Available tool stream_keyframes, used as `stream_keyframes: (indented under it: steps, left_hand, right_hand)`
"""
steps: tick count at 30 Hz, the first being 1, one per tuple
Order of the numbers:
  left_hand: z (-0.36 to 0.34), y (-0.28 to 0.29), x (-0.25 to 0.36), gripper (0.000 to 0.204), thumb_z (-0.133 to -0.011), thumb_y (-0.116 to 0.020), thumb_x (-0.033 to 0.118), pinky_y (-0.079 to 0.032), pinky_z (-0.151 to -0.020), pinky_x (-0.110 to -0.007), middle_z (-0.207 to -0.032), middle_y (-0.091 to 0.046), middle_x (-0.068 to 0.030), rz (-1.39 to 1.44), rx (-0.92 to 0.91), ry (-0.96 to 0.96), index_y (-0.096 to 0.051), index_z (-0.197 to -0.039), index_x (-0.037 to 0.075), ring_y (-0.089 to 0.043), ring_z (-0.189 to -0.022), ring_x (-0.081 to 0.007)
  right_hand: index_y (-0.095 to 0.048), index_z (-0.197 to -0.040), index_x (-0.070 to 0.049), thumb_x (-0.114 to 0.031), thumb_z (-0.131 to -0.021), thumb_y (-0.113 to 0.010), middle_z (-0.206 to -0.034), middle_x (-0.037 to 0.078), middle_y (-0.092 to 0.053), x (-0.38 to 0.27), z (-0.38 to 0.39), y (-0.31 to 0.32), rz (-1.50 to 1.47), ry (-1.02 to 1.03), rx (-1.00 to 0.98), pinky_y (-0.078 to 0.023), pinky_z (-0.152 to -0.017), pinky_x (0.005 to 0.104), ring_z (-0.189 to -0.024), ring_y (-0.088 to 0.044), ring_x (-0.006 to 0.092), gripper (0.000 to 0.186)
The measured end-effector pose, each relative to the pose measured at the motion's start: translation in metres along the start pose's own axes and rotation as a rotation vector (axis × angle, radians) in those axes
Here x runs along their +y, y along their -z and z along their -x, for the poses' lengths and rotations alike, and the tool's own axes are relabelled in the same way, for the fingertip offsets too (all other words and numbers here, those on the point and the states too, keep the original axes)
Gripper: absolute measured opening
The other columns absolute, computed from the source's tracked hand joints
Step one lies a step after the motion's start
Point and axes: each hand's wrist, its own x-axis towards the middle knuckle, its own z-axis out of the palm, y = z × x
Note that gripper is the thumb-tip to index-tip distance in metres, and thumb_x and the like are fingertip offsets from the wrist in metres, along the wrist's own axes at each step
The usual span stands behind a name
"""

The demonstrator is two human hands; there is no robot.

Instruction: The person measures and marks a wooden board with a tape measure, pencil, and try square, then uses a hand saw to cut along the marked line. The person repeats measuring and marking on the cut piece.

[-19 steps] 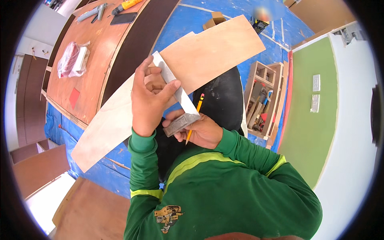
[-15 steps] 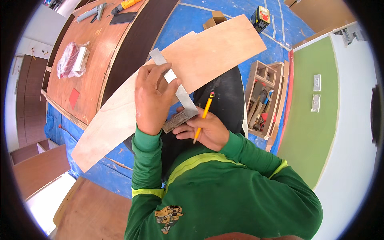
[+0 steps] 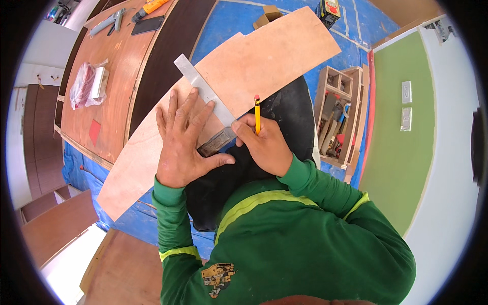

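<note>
A long thin plywood strip (image 3: pixel 264 61) lies across my lap, running from lower left to upper right. My left hand (image 3: pixel 185 140) is spread flat on it, pressing down a try square whose metal blade (image 3: pixel 201 86) crosses the strip and whose dark stock (image 3: pixel 216 142) sits against the near edge. My right hand (image 3: pixel 264 145) grips a yellow pencil (image 3: pixel 257 114) with a red end, held upright just right of the blade at the strip's near edge. Both sleeves are green.
A brown wooden tabletop (image 3: pixel 114 86) on the left carries a plastic bag (image 3: pixel 84 86), hand tools (image 3: pixel 109 21) and a dark phone (image 3: pixel 147 25). A wooden toolbox (image 3: pixel 338 119) sits on the blue floor sheet (image 3: pixel 244 20) to the right. A green wall (image 3: pixel 401 127) has sockets.
The strip has dropped flatter and closer. My left hand went from gripping the square to lying spread flat over it. The right hand with the pencil moved up beside the blade.
</note>
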Motion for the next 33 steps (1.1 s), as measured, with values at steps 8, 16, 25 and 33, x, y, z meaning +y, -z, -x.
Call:
stream_keyframes:
  steps: [8, 16, 25, 33]
  left_hand:
    - [0.004, -0.015, -0.005, 0.087, -0.077, -0.097, 0.053, -0.011, -0.138, -0.073, -0.178, -0.056, -0.0094, -0.074, 0.079, -0.025, -0.075, -0.156, 0.024, -0.032, -0.173, -0.0487]
    - [0.001, -0.020, -0.006, 0.084, -0.080, -0.093, 0.060, -0.010, -0.139, -0.069, -0.175, -0.060, -0.0105, -0.101, 0.097, -0.042, -0.077, -0.155, 0.024, -0.032, -0.174, -0.0473]
    - [-0.002, -0.021, -0.006, 0.083, -0.082, -0.092, 0.064, -0.010, -0.139, -0.070, -0.176, -0.058, -0.0102, -0.118, 0.088, -0.043, -0.078, -0.154, 0.024, -0.032, -0.174, -0.0473]
    - [-0.002, -0.019, -0.004, 0.086, -0.078, -0.096, 0.058, -0.010, -0.138, -0.072, -0.177, -0.056, -0.0075, -0.101, 0.067, -0.025, -0.077, -0.155, 0.026, -0.031, -0.173, -0.0477]
  right_hand:
    - [-0.080, -0.110, 0.001, -0.029, -0.116, -0.070, -0.084, 0.002, -0.072, -0.005, -0.006, 0.000, 0.008, -0.049, 0.003, -0.045, -0.065, 0.0285, -0.071, -0.057, 0.0070, 0.032]
    - [-0.079, -0.110, 0.003, -0.029, -0.115, -0.069, -0.082, 0.004, -0.072, -0.009, -0.005, 0.002, -0.023, -0.089, 0.036, -0.048, -0.066, 0.0294, -0.071, -0.060, 0.0093, 0.034]
    - [-0.079, -0.109, -0.003, -0.030, -0.117, -0.069, -0.081, 0.000, -0.070, -0.005, -0.008, 0.004, -0.010, -0.035, 0.030, -0.042, -0.057, 0.0244, -0.063, -0.054, 0.0039, 0.030]
    - [-0.079, -0.105, -0.003, -0.029, -0.116, -0.070, -0.079, -0.002, -0.069, -0.006, -0.010, 0.004, -0.024, -0.046, 0.032, -0.040, -0.058, 0.0249, -0.063, -0.053, 0.0028, 0.030]
